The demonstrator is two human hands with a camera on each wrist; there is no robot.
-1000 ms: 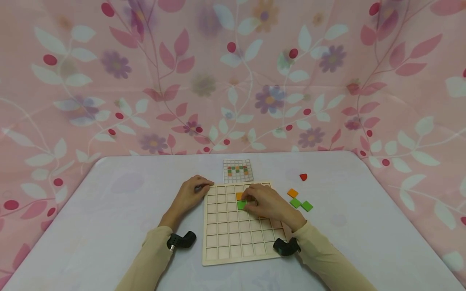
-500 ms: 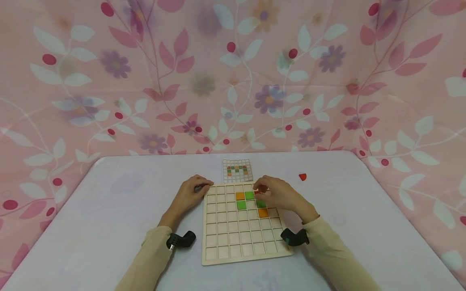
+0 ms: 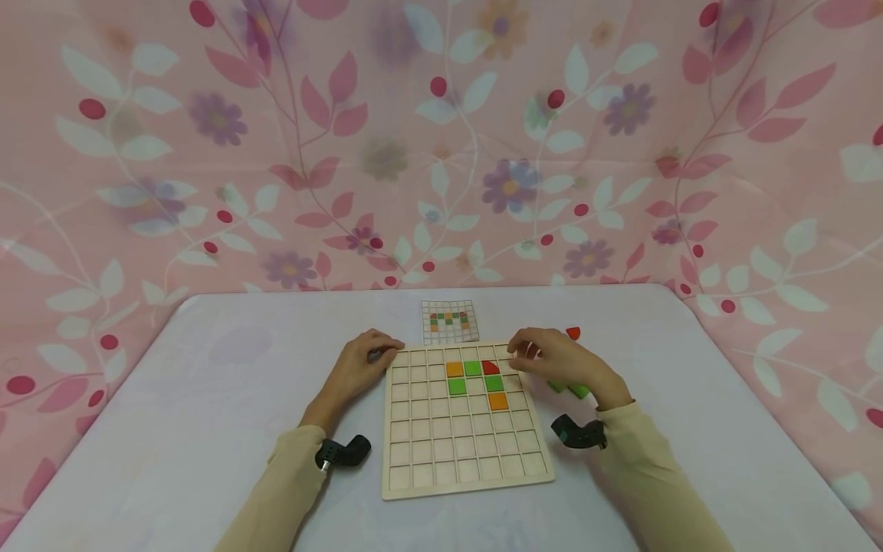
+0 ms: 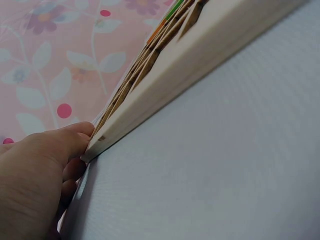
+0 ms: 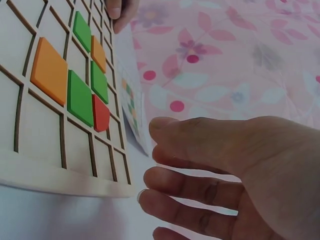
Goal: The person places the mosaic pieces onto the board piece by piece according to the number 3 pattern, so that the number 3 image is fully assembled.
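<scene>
My left hand holds the far left corner of a pale wooden grid board; in the left wrist view, its fingers curl at that corner. On the board lie an orange tile, a green tile and a red rounded tile in one row. Nearer to me are two more green tiles and another orange tile. My right hand hovers by the far right corner, fingers loosely bent and apart. Nothing sits between them in the right wrist view.
A printed pattern card lies just beyond the board's far edge. Loose on the white table, a red piece shows behind my right hand, and green tiles peek out beneath it. A flowered pink cloth hangs behind.
My right hand has moved right, off the tiles to the board's far right corner, uncovering the green and red tiles. It now overlaps the loose tiles on the table. My left hand stays put.
</scene>
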